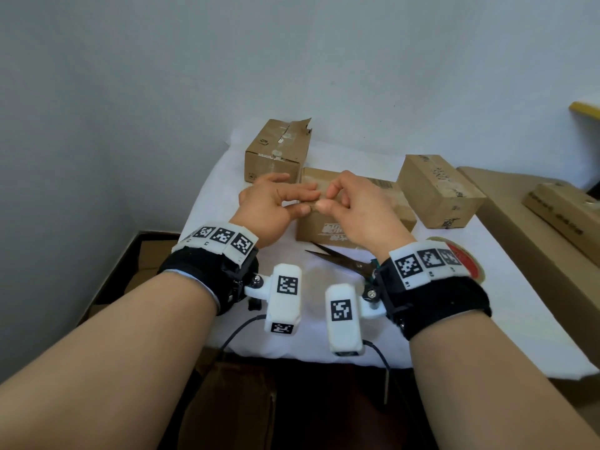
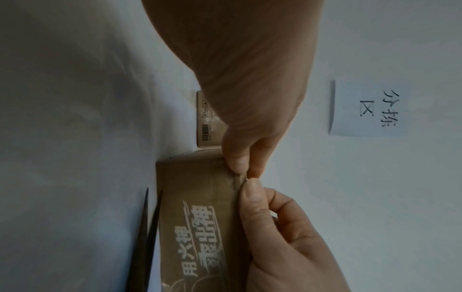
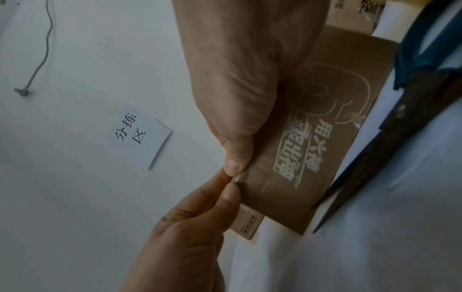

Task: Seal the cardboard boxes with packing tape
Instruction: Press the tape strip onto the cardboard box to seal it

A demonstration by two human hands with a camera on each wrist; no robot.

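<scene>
A flat brown cardboard box [image 1: 357, 219] with white printed lettering lies in the middle of the white cloth. Both hands meet at its near top edge. My left hand [image 1: 308, 201] and right hand [image 1: 328, 199] each pinch a small crumpled bit of tape [image 2: 242, 176] between thumb and forefinger, right at the box edge [image 3: 312, 138]. In the left wrist view the left thumb [image 2: 237, 162] and the right thumb [image 2: 252, 189] nearly touch. The tape roll [image 1: 467, 258], with a red core, lies behind my right wrist.
Dark scissors [image 1: 341, 258] lie open just in front of the box. A box with a torn flap [image 1: 276, 151] stands at the back left, and another box [image 1: 438, 190] at the right. Large cartons [image 1: 535, 228] border the table's right side. A paper note [image 2: 370, 108] hangs on the wall.
</scene>
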